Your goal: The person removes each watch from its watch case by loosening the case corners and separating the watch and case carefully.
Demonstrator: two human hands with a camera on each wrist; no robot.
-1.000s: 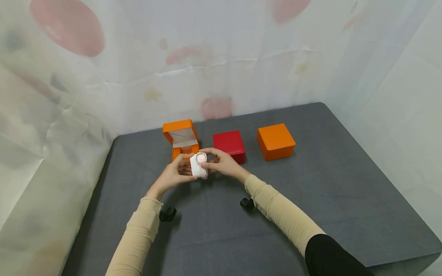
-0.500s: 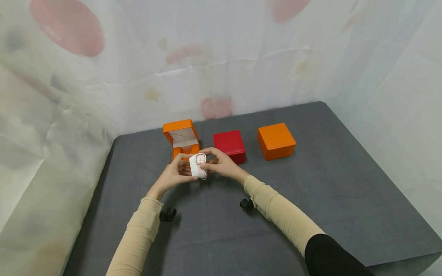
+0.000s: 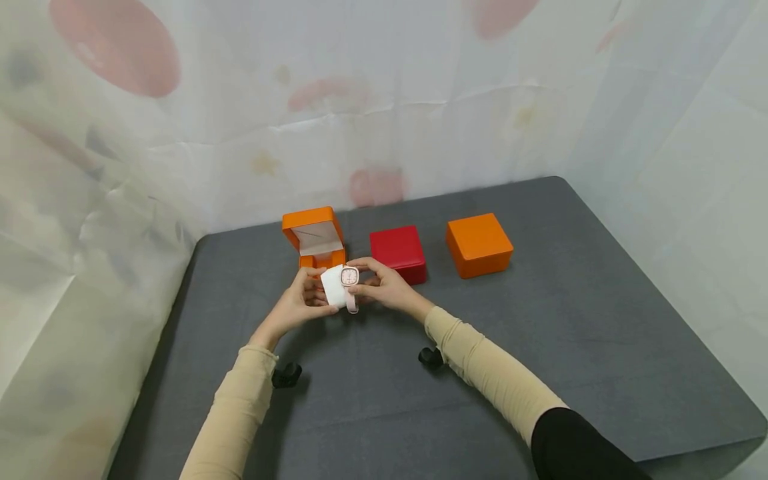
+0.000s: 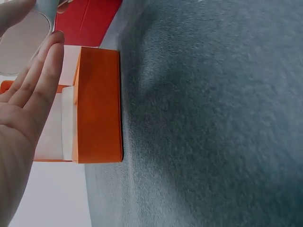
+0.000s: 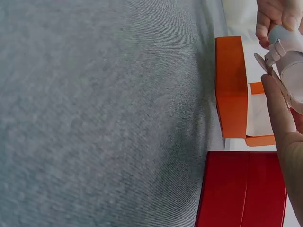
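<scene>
While both hands are holding the watch (image 3: 349, 277) on its white pillow (image 3: 332, 287) above the bench (image 3: 600, 333), before the open box (image 3: 314, 239), I am guessing it is light, soft and slippery. My left hand (image 3: 300, 303) is cupping the pillow; my right hand (image 3: 384, 283) is pinching the watch.

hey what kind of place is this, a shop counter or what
Probably a staged tabletop for recording, not a shop: a grey felt-covered table, crumpled white sheeting hung as a backdrop, and three small gift boxes, one orange box shut.
</scene>
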